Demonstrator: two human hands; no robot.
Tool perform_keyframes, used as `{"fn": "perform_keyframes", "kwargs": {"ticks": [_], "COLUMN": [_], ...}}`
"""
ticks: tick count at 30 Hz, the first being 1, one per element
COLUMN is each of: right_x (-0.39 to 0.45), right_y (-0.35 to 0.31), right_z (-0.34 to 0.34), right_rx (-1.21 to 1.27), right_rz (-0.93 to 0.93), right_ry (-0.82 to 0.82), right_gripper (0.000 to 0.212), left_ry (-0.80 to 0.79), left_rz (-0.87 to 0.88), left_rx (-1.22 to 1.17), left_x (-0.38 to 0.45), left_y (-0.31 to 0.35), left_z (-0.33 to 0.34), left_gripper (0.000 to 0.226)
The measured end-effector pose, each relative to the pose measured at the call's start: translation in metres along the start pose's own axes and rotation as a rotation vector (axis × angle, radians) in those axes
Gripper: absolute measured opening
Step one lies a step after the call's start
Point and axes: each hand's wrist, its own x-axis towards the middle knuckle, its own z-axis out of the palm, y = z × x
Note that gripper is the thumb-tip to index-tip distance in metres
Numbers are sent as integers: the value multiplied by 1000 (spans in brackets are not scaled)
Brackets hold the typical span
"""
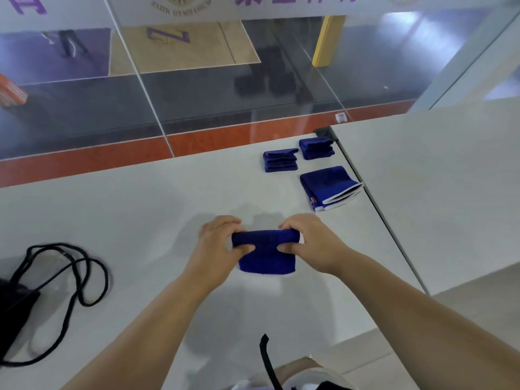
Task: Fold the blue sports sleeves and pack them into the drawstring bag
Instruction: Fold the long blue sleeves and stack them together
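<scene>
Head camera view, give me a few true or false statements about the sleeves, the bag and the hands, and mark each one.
1. Both hands grip the blue sleeve on the white table. True: left hand, right hand.
2. The drawstring bag lies at the right of the table. False: it lies at the left edge, its black cord looped beside it.
3. Three folded sleeve stacks lie at the far right. True.
4. The folded sleeves are already in the bag. False: they lie on the table.
</scene>
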Motion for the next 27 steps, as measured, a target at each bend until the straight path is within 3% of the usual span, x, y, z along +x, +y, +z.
{"fn": "perform_keyframes", "kwargs": {"ticks": [3, 8, 11, 17, 24, 27], "right_x": [-3, -5, -4, 3, 16, 25], "right_y": [6, 22, 33, 52, 76, 84], "right_z": [-7, -9, -10, -34, -67, -82], "right_rx": [82, 80, -20, -274, -347, -377], "right_rz": [86, 193, 214, 103, -19, -55], "right_ry": [-69, -56, -16, -104, -69, -7], "right_gripper": [13, 33, 43, 30, 20, 20], "left_ry": [-110, -88, -50, 20, -211, -165], "left_rz": [-77, -109, -94, -5, 52, 34], "left_rx": [-152, -170, -70, 173, 440, 489], "left_x": [2, 10, 14, 14, 22, 25], "left_y": [4, 3, 3, 3, 19, 17], "left_z": [1, 20, 36, 62, 91, 102], "left_gripper": [9, 15, 26, 32, 51, 52]}}
